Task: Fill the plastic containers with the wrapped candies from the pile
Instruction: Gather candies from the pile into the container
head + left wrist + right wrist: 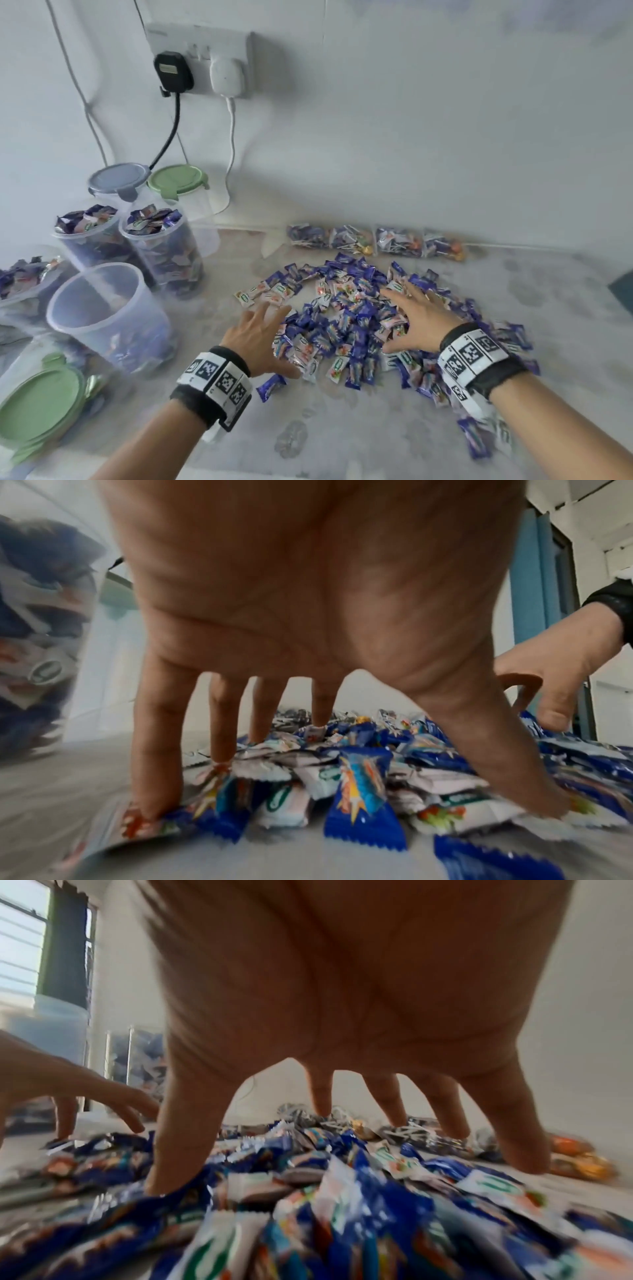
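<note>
A pile of wrapped candies (356, 318) in blue and white wrappers lies in the middle of the table. My left hand (274, 337) rests on the pile's left edge with its fingers spread. My right hand (404, 320) lies over the pile's right half, also spread. In the left wrist view the left hand (377, 750) touches the candies (363, 785) with its fingertips (150, 807) and holds none. The right hand (240, 1150) stands the same way on the candies (342, 1199). A clear plastic container (109, 315) stands left of the pile with a few candies at its bottom.
Two full containers (161, 246) stand behind the clear one, and two lidded ones (118, 180) at the wall. Another full container (24, 284) is at the far left. Green lids (37, 411) lie front left. Lollipop bags (376, 240) line the wall. Cables hang from a wall socket (198, 58).
</note>
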The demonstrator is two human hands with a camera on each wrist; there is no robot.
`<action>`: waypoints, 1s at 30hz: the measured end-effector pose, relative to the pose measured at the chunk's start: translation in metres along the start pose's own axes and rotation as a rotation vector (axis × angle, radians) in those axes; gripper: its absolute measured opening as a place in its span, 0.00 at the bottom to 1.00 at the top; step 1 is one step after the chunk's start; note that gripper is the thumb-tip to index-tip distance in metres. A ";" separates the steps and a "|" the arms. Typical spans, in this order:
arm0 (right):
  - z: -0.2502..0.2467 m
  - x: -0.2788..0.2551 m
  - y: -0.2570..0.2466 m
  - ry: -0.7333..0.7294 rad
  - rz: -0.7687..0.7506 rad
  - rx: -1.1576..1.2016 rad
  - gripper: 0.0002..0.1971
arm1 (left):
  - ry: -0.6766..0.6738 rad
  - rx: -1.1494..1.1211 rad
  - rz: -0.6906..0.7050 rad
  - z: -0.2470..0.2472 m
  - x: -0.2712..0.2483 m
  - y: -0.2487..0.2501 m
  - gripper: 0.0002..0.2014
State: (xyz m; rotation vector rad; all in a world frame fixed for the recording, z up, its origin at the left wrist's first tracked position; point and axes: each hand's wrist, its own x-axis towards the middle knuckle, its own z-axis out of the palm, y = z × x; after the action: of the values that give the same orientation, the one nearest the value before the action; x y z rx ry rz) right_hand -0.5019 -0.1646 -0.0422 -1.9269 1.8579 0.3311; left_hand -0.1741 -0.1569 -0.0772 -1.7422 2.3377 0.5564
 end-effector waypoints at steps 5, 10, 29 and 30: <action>0.011 -0.006 0.009 -0.055 0.101 -0.007 0.63 | -0.049 0.027 -0.007 0.002 0.011 0.010 0.59; 0.016 0.007 0.000 -0.044 0.046 -0.003 0.58 | -0.081 0.031 0.011 -0.005 0.022 0.015 0.55; 0.009 0.033 -0.017 0.176 -0.112 -0.017 0.27 | 0.101 0.000 0.243 -0.021 0.051 0.029 0.22; 0.008 0.033 -0.017 0.188 -0.114 -0.005 0.26 | 0.104 -0.002 0.246 -0.020 0.051 0.029 0.22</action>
State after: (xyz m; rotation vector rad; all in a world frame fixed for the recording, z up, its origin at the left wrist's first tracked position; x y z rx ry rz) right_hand -0.4817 -0.1901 -0.0625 -2.1196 1.8522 0.1222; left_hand -0.2151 -0.2033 -0.0711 -1.5280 2.6459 0.5149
